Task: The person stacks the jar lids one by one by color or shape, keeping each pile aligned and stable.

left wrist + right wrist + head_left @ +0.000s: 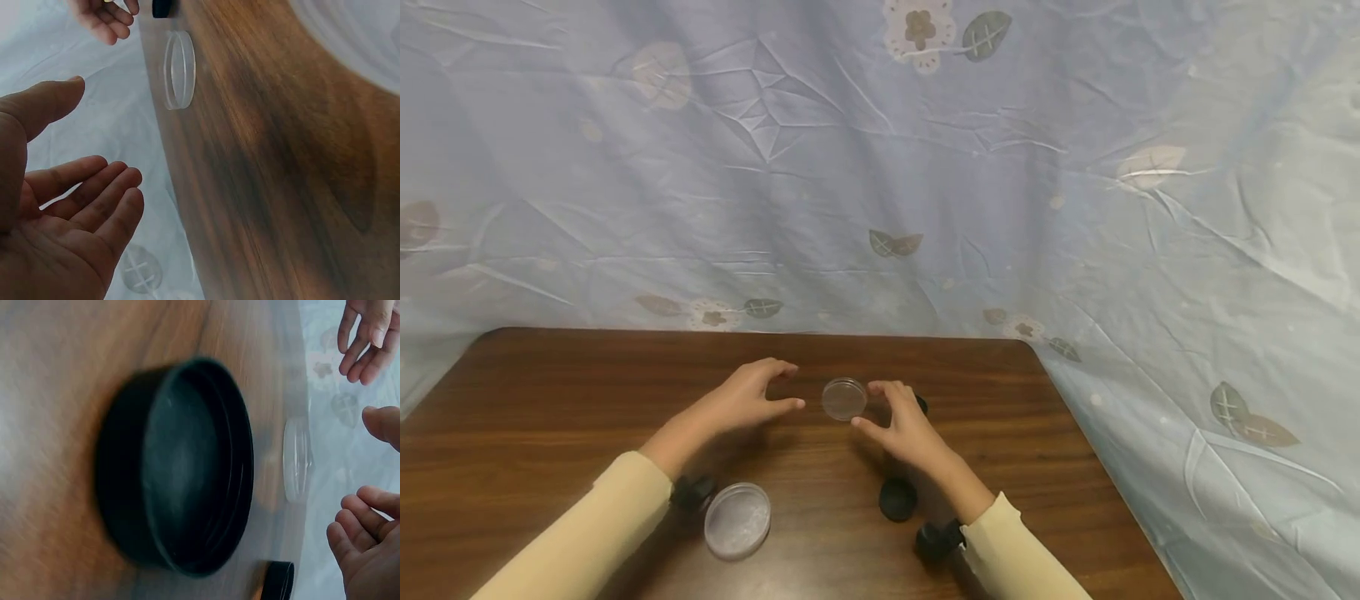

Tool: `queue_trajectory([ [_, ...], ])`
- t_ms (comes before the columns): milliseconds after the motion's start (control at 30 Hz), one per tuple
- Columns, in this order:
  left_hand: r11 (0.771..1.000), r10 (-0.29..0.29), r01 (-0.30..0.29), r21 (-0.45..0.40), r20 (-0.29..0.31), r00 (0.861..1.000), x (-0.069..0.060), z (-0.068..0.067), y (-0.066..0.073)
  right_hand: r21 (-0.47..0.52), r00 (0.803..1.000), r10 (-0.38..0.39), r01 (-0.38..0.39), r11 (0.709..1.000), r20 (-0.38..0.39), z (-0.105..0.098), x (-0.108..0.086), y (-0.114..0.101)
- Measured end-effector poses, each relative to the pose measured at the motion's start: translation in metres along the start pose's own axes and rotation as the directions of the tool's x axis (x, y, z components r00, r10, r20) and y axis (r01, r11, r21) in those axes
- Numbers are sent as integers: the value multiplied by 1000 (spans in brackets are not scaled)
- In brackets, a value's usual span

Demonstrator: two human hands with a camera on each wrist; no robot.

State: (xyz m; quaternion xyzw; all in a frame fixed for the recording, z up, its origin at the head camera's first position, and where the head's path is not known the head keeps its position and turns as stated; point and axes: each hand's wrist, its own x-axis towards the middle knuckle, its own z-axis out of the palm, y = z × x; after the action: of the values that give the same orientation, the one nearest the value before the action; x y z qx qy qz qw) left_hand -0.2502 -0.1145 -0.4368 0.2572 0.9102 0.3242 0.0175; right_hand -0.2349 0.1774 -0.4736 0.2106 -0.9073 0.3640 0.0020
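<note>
A small clear round dish (pixel 844 399), like a petri dish, lies on the table between the two hands. My left hand (pixel 751 400) hovers to its left, fingers and thumb spread apart, holding nothing. Closer to the dish's right side is my right hand (pixel 912 429), with thumb and fingers also parted and nothing in them. In the left wrist view a gap shows between the left hand (pixel 81 206) and the dish (pixel 189 69). The right wrist view shows the right hand (pixel 372 544) apart from the dish (pixel 292 459) too.
A larger clear dish (pixel 737 521) lies near the left forearm. One black round lid (pixel 898 499), hollow side up, sits by the right forearm. Another black lid (pixel 278 581) is partly hidden behind the right hand in the head view. Patterned cloth (pixel 820 183) hangs behind the wooden table (pixel 587 375).
</note>
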Motion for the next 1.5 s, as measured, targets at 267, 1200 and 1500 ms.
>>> queue_trajectory([
  [267,1000,-2,3,-17,69,998,32,17,-7,-85,997,33,-27,996,73,2,19,12],
  [1200,996,-39,23,88,189,981,66,51,-6,-211,977,129,-93,973,167,13,41,19],
  [1500,994,-40,21,107,180,983,69,57,-3,-224,981,123,-87,971,153,15,43,18],
])
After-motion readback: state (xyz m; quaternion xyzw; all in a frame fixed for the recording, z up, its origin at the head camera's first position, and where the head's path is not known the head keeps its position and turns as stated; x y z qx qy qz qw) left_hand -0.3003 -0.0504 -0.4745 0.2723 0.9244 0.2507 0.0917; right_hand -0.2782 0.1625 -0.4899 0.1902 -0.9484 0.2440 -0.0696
